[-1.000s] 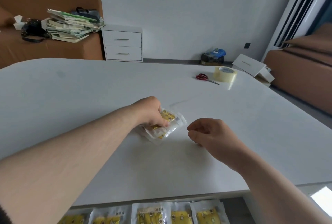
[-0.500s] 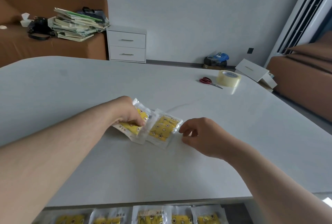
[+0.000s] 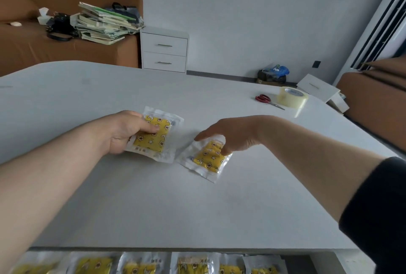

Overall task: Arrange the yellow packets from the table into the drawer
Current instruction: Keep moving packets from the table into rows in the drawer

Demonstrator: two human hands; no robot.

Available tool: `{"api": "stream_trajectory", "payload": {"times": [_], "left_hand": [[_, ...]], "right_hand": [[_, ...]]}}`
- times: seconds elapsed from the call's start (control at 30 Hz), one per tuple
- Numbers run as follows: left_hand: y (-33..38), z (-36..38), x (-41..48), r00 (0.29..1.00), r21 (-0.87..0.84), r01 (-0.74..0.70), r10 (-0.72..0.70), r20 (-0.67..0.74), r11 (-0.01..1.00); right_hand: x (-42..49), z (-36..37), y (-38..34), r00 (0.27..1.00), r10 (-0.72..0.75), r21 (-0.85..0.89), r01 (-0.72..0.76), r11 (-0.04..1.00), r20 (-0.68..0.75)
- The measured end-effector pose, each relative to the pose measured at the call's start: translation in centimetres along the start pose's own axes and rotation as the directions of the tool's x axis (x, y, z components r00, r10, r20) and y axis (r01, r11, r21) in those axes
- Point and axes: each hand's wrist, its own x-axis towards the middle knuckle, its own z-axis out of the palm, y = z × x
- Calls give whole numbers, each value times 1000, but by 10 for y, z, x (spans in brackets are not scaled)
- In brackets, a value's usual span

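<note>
**A:** Where are the packets on the counter (image 3: 175,207)?

**B:** Two, mid-counter, corners nearly touching. The left grip (image 3: 127,133) holds the left packet (image 3: 153,137), thumb pressed on its yellow face and fingers curled beneath. The right grip (image 3: 230,135) comes from above, fingers curled round the top edge of the right packet (image 3: 207,159), which tilts toward the near edge.

**A:** Do they rest on the counter?

**B:** I cannot tell.

**A:** And the drawer (image 3: 301,262)?

**B:** Open below the counter's near edge. It holds a row of packets (image 3: 193,265), side by side and overlapping. The counter edge hides their far ends.

**A:** Anything else?

**B:** Red-handled scissors (image 3: 267,100) just beside a tape roll (image 3: 292,97), far right, well apart from both grips. Behind the counter, a white nightstand (image 3: 164,50) stands beside a brown sofa (image 3: 33,49) carrying stacked books (image 3: 105,23).
</note>
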Motion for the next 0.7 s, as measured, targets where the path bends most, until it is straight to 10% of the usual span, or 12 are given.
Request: {"api": "stream_trajectory", "payload": {"times": [0.7], "left_hand": [[3,-8,-33,992,-147,-32,49,118,989]], "right_hand": [[-30,7,2,965,206,178,-176,968,-165]]}}
